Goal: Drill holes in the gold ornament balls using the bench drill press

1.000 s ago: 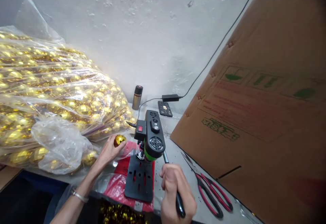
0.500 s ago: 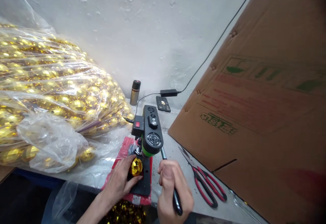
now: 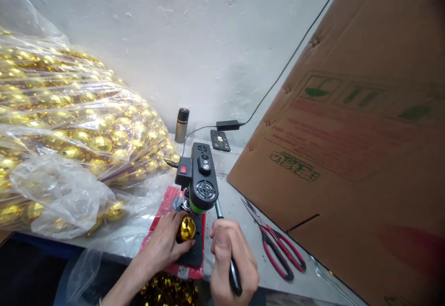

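Observation:
A small black bench drill press [image 3: 204, 176] with a green ring stands on a black base plate [image 3: 192, 256]. Below its head, a shiny gold faceted ball [image 3: 187, 228] rests over the plate. My left hand [image 3: 170, 239] has its thumb and fingers closed around the ball from the left. To the right, my right hand [image 3: 233, 262] is wrapped round the black grip of the press's lever [image 3: 235, 278], thumb on top. The drill tip is hidden under the press head.
A clear plastic bag [image 3: 79, 125] full of gold balls lies left. Red-handled scissors [image 3: 281, 250] lie beside a large cardboard box [image 3: 340, 134]. Behind the press are a bottle [image 3: 181, 125], a phone [image 3: 220, 140] and a black power adapter [image 3: 227, 125]. Gold balls [image 3: 170, 291] sit below the table edge.
The view has shifted slightly, moving the scene a little left. The ball has turned and sits slightly further right over the plate. Both hands keep their grips.

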A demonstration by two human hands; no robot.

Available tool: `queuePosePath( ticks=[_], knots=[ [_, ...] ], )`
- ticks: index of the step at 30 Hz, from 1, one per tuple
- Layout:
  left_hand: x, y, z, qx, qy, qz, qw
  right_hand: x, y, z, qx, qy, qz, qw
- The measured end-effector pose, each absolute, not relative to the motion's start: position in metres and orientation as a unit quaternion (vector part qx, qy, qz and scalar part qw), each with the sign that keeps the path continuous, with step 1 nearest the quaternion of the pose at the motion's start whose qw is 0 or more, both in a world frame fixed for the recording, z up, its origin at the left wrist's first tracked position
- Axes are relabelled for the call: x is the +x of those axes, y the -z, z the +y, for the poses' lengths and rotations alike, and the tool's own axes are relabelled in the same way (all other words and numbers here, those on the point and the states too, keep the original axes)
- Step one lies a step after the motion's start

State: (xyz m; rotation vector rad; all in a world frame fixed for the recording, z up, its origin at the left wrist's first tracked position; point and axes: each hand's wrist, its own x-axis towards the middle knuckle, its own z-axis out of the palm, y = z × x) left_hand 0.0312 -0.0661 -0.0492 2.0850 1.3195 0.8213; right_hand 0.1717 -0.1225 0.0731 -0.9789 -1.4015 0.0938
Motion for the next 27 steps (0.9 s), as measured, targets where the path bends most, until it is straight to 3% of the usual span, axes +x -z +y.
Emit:
queuePosePath(
  ticks=[7,27],
  knots=[
    [0.045,0.062,-0.057,0.755,-0.327,0.509,0.253,0.162,-0.077,-0.129,-0.454,-0.079,-0.582,0.67],
    [0.045,0.059,-0.059,0.752,-0.314,0.504,0.285,0.149,-0.045,-0.122,-0.454,-0.023,-0.527,0.718]
  ],
)
